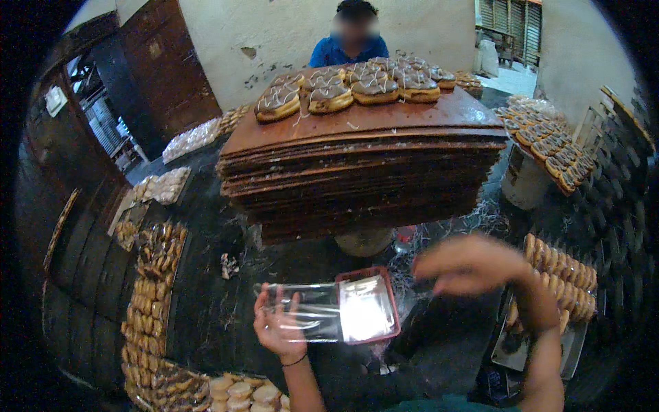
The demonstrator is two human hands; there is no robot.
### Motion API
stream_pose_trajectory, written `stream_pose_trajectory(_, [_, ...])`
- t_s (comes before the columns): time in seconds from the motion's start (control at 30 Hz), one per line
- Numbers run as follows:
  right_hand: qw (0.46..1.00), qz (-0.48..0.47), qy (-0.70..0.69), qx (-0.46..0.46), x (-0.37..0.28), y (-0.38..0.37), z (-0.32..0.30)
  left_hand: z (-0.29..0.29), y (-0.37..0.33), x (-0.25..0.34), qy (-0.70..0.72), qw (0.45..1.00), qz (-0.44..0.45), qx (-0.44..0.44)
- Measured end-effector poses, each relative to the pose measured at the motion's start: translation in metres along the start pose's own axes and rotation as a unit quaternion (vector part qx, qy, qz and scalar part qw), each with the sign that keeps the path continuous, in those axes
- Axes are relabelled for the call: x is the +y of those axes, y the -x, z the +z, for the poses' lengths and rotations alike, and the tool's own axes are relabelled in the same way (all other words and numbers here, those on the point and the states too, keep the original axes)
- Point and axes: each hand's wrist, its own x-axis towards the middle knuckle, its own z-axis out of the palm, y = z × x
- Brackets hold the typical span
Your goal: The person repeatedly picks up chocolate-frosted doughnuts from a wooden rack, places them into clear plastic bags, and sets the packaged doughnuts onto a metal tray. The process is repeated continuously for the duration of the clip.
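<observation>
"Gripping anything, the left hand [273, 331]?"
"Can't tell; its fingers show through the clear bag [316, 316], which reaches the red tray [393, 301]."
"And the right hand [470, 266]?"
"Blurred, near the tray; grip unclear."

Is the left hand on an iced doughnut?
No: the left hand is at a clear plastic bag, while the iced doughnuts sit on top of the stack of brown boards.
</observation>
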Motion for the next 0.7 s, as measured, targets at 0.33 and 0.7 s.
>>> stream_pose_trajectory(0.33, [0.898, 0.365, 0.092, 0.229, 0.155, -0.067, -0.214, -0.014, -0.006, -0.049, 0.075, 0.984, -0.159, -0.026])
stream_pose_trajectory(0.7, [0.802, 0.325, 0.375, 0.332, 0.153, -0.090, -0.197, -0.018, -0.009, -0.052, 0.071, 0.983, -0.163, -0.037])
